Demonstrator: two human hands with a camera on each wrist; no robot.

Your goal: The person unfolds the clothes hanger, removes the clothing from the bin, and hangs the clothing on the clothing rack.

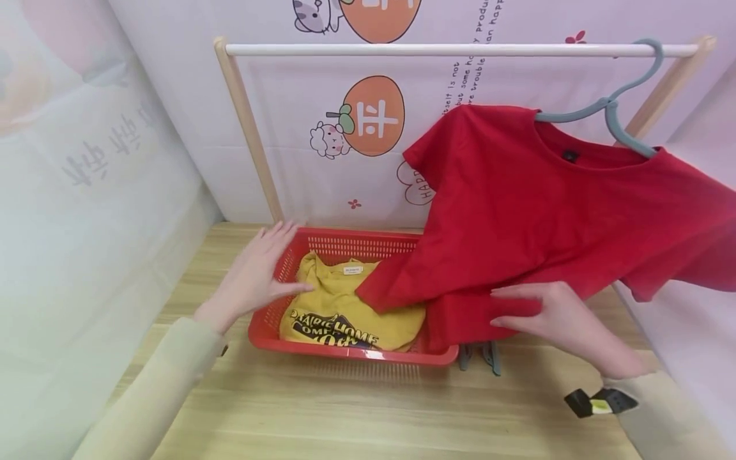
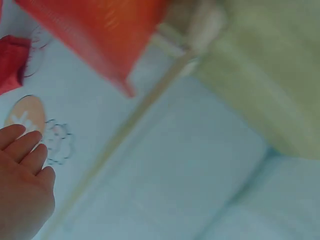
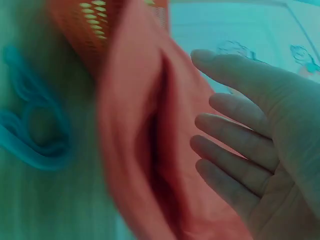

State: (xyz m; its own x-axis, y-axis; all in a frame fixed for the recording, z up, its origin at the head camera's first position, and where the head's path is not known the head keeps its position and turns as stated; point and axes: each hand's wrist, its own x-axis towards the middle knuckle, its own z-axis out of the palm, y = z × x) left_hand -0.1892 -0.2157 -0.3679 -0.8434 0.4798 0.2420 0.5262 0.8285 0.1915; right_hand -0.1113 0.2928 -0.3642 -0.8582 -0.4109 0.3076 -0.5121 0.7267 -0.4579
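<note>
A red T-shirt [image 1: 517, 204] hangs on a grey-blue hanger [image 1: 581, 114] hooked over the right end of the rail. Its lower part drapes down to the left into a red basket [image 1: 276, 345], across a folded yellow T-shirt [image 1: 339, 300] with dark lettering. My left hand [image 1: 244, 275] is over the basket's left rim, fingers extended and thumb pointing toward the yellow T-shirt. In front of the red T-shirt's lower part is my right hand [image 1: 554, 319], with nothing between thumb and fingers. The right wrist view shows its fingers loosely spread beside the red cloth [image 3: 150, 125].
A white rail [image 1: 402, 50] on wooden posts [image 1: 250, 128] spans the back. More grey-blue hangers [image 1: 489, 358] lie on the wooden table [image 1: 345, 415], partly hidden under the red T-shirt. White printed cloth [image 1: 75, 223] encloses the left side and back.
</note>
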